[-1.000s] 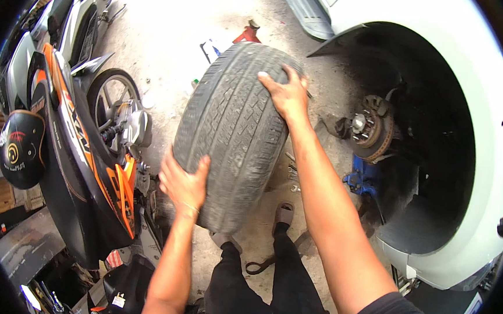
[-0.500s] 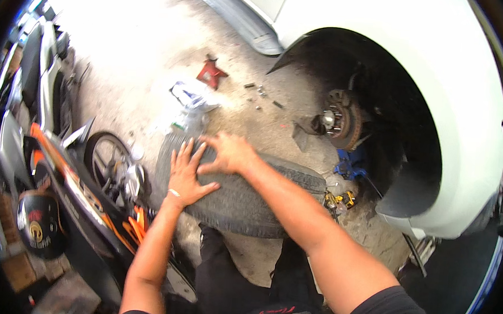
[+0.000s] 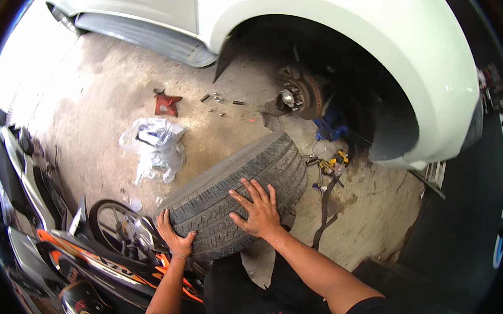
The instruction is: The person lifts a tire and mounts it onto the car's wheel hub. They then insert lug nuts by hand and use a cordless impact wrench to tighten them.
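A large black tire (image 3: pixel 234 196) stands upright in front of my legs, its tread toward me. My left hand (image 3: pixel 175 236) lies on the near left end of the tread, thumb spread away from the fingers. Farther right on the tread, my right hand (image 3: pixel 258 209) rests flat with its fingers apart. Neither hand wraps round the tire. Beyond it, a bare brake disc and hub (image 3: pixel 305 96) show in the wheel arch of a white vehicle (image 3: pixel 332 5). The tire's far side is mostly hidden.
A red jack stand (image 3: pixel 166 103), a clear plastic bag (image 3: pixel 161 156) and several small metal parts (image 3: pixel 217 98) lie on the floor. A blue jack (image 3: pixel 329 127) is under the arch, near a yellow power tool (image 3: pixel 339 159) and a dark strap (image 3: pixel 324 214). Motorcycles (image 3: pixel 104 257) stand at left.
The tire has turned and tilted up, so its tread now faces me. My hands have moved apart, the right one over to the right. The view has shifted too.
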Available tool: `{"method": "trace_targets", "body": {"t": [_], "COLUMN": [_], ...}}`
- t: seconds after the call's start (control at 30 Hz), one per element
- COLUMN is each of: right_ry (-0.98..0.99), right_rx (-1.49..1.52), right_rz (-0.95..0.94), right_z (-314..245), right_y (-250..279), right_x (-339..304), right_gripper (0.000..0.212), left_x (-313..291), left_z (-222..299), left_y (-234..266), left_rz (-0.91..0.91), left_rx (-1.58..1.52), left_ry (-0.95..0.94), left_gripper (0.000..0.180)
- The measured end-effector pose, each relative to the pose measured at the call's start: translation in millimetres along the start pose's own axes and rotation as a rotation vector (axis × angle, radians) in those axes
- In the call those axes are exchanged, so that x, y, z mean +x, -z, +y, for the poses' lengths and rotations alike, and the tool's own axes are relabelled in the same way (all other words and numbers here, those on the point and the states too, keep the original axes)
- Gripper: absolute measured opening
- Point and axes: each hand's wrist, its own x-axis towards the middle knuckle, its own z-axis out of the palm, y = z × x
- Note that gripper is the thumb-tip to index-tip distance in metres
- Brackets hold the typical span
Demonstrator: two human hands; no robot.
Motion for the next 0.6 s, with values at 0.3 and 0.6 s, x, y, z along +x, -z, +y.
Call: {"method": "trace_targets", "body": {"t": [0.3,0.6], "right_ry": [-0.086,-0.238], "right_rx": [0.129,0.202], "right_rz": [0.147,0.219], "right_z": [71,177], "right_y": [36,64], "right_x": [32,36], "right_gripper": [0.059,0.057], "left_x": [41,64], "left_z": [69,187], "left_y": [-33,-89], "left_rz": [-0.065,-0.144], "left_rx": [0.120,0.277], "left_ry": [-0.039,-0.017], "left_gripper": [0.115,0.111]}}
